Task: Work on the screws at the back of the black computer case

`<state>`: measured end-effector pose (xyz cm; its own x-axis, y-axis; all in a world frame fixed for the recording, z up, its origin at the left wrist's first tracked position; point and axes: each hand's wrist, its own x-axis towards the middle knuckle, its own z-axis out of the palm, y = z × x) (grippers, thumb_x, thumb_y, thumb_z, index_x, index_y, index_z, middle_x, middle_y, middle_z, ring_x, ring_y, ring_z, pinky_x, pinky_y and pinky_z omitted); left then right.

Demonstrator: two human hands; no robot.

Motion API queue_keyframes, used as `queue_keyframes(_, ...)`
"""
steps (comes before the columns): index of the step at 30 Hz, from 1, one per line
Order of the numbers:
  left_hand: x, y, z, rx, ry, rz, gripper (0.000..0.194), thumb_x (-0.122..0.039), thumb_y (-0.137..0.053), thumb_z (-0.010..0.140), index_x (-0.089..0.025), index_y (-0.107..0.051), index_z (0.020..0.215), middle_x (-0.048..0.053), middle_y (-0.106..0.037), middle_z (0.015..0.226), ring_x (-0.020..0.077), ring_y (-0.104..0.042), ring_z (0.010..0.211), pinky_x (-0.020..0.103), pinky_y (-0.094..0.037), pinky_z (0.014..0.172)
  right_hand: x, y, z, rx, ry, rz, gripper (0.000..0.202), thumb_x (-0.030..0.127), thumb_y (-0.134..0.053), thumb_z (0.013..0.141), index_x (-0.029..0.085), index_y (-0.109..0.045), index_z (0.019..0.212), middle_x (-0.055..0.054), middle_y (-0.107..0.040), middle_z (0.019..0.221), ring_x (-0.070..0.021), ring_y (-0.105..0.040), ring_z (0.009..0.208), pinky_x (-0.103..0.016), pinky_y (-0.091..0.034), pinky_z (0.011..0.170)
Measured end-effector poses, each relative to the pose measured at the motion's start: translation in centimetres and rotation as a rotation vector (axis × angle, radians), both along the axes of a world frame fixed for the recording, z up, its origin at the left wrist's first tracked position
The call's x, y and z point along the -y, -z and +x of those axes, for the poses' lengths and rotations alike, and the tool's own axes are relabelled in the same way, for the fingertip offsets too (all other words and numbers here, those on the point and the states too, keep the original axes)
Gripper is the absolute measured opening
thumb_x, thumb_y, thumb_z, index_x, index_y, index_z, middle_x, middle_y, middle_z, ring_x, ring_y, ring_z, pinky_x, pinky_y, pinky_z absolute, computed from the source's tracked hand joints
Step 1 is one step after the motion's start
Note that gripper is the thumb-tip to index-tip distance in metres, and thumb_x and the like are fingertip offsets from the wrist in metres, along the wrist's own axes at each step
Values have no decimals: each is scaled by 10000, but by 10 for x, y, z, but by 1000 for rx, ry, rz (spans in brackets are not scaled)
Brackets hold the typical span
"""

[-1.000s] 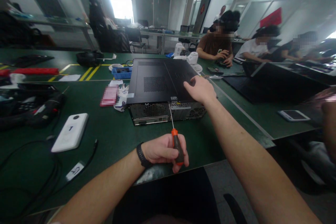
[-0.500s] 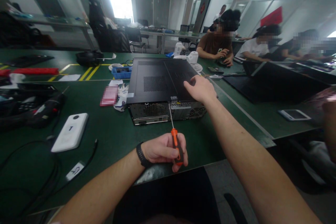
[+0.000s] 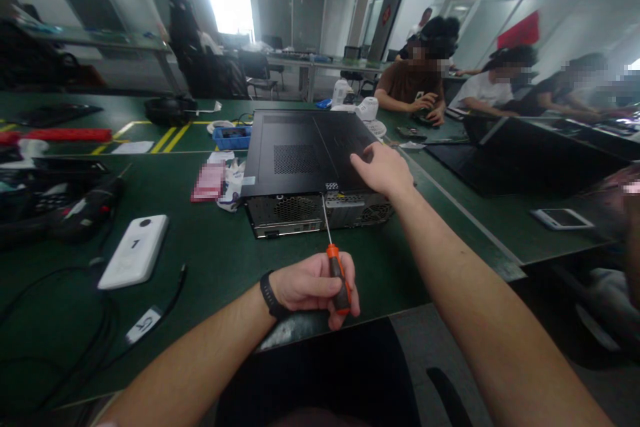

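A black computer case [image 3: 300,140] lies flat on the green table, its back panel with vents and ports facing me. My left hand [image 3: 320,285] is closed around the orange and dark handle of a screwdriver [image 3: 339,280]. The screwdriver's shaft points away from me, its tip at the upper edge of the back panel, near the middle. On the right part of the case's top rests my right hand [image 3: 384,170], thumb apart from the other fingers, which are partly hidden; nothing shows in it.
Left of the case are a blue tray [image 3: 233,138], a pink packet [image 3: 209,181] and a white power bank [image 3: 134,251] near cables. A phone [image 3: 563,219] lies at right. A person [image 3: 413,83] sits across the table.
The screwdriver handle has turned slightly in my left hand. Both hands have otherwise stayed in place.
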<state>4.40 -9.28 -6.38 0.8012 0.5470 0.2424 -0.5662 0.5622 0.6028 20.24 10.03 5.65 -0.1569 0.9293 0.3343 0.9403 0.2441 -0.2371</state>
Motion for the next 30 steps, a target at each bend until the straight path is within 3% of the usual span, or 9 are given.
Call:
queue_keyframes(6,2,-8,-4,-46,-11,-32,402,-303,-894,779,-121,-726,1095,145,-802,974,210,-789,692,292,-658,662,-1,0,-1,-1,4,-4,524,631,-538,935,200,-712,1178,-174,-746,1243,-360,-696,1128,-515,-550,976)
queue_keyframes(15,0,0,0,-46,-19,22,351,-406,-864,825,-157,-663,968,113,-792,884,165,-743,575,224,-609,532,1,-2,-1,-8,9,-8,511,618,-550,938,194,-709,1177,-180,-743,1241,-366,-695,1139,-520,-549,985)
queue_keyframes(22,1,-5,-4,-55,3,-9,426,-391,-866,815,-132,-709,1115,139,-791,950,205,-776,654,274,-636,603,-1,0,-1,-10,7,-3,536,637,-550,934,192,-712,1186,-176,-748,1237,-358,-695,1123,-515,-552,976)
queue_keyframes(30,0,1,1,-91,-31,13,382,-440,-873,811,-144,-668,938,110,-780,876,155,-728,568,212,-581,505,0,-1,-1,1,4,-6,521,635,-539,946,204,-707,1186,-177,-739,1253,-357,-688,1146,-521,-545,997)
